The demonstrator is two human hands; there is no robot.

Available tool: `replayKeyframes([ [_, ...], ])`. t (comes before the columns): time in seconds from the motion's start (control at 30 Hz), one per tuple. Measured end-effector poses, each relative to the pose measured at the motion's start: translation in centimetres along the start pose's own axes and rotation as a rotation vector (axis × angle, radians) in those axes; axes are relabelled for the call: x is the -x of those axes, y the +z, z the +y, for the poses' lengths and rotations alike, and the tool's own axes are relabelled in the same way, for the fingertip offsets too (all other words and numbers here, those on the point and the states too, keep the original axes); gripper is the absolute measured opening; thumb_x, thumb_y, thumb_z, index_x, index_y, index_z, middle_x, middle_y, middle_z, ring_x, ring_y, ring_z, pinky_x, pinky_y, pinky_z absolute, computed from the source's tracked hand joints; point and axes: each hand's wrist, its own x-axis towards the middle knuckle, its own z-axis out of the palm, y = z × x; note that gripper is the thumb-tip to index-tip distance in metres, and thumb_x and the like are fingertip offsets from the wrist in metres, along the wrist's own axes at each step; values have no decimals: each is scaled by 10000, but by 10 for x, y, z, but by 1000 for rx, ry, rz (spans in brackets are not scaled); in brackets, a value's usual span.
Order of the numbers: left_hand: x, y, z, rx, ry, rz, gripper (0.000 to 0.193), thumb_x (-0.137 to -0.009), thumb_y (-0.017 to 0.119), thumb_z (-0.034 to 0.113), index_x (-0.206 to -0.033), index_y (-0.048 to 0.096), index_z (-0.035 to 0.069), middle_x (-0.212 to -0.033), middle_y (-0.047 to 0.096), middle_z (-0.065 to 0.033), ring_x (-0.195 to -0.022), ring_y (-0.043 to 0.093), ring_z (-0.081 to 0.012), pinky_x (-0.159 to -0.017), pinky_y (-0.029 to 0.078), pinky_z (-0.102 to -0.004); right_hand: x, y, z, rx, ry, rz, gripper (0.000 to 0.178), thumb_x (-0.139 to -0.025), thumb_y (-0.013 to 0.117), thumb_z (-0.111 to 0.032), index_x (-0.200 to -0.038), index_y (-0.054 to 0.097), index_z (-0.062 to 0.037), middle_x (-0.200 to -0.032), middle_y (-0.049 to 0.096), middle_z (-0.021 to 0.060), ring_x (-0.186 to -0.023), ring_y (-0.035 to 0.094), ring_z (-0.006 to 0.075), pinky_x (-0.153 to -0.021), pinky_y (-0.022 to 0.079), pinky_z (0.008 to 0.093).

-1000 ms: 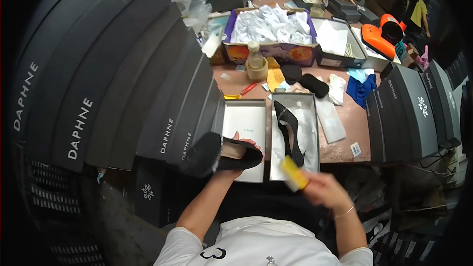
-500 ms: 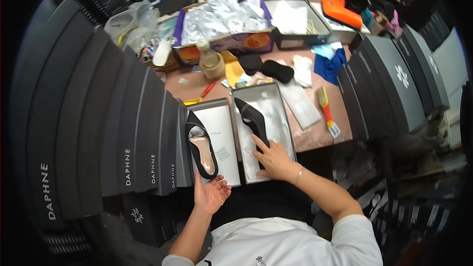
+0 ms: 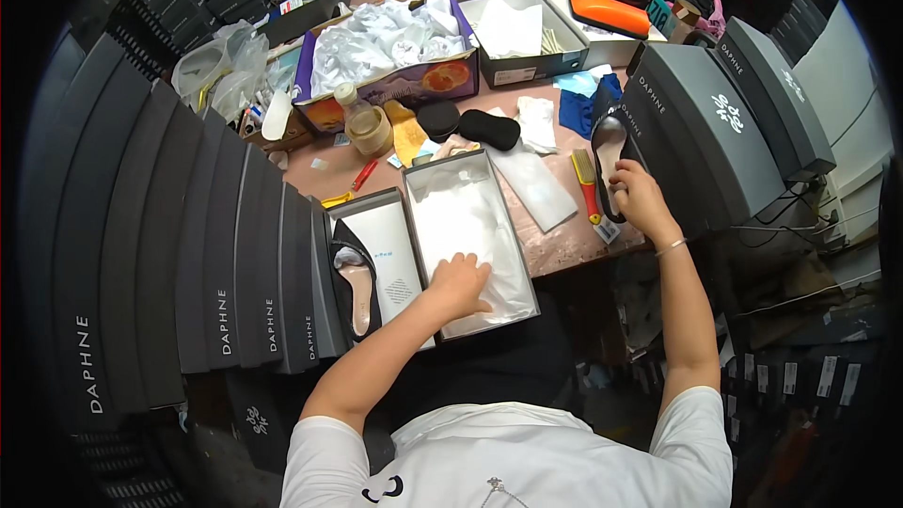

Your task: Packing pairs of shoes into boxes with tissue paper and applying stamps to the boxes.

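My right hand grips a black pointed shoe near its heel end, at the right side of the table beside the stacked boxes. The shoe's pale insole faces up. My left hand rests on white tissue paper inside the open shoe box; its thumb is apart from the bent fingers. To the left, the matching black shoe lies in a shallow grey box part with a white inside, and my left forearm passes over the near end of that part.
Dark shoe boxes stand in rows at left and right. Behind lie a brush, a black oval pad, a jar, a carton of crumpled white paper and an orange device.
The black shoe has left the right-hand box and is now in my right hand, farther right. My left hand has moved from beside the other shoe onto the tissue paper.
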Motion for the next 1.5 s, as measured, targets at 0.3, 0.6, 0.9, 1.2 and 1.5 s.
replayKeyframes([
  [0.3,3,32,-9,-16,-31,-56,245,-799,669,262,-898,656,39,-938,632,-170,-903,612,-343,-752,504,-454,45,32,-124,-356,-349,-263,573,-788,725,-252,-1276,534,-20,-1313,498,239,-1272,435,372,-1072,323,507],
  [0.6,17,-15,-36,277,-53,171,197,-798,638,195,-845,686,10,-809,651,-199,-804,631,-371,-730,494,-439,42,63,-136,-395,-283,-104,153,-844,653,-141,-916,685,-10,-1068,644,178,-1045,602,329,-926,467,435],
  [0.9,86,-55,-32,629,-103,570,591,-838,694,411,-1248,574,4,-1162,603,-220,-972,620,-314,-848,484,-380,25,46,-169,-1215,16,-112,244,-971,573,-197,-1050,669,14,-935,643,13,-850,579,85,-775,476,230],
  [1.2,75,-38,-76,1178,-418,815,282,-831,557,0,-1092,662,-13,-861,679,-101,-751,622,-190,-712,490,-318,22,35,-191,-953,-54,-27,191,-965,557,-99,-1049,633,54,-964,629,67,-876,580,136,-793,462,247],
  [1.5,37,-65,-54,913,-412,500,315,-765,590,-30,-1060,680,33,-929,689,-128,-870,650,-214,-803,505,-329,26,36,-189,-668,-426,-58,254,-901,626,-138,-1094,589,22,-1095,612,190,-1034,589,351,-872,477,385],
])
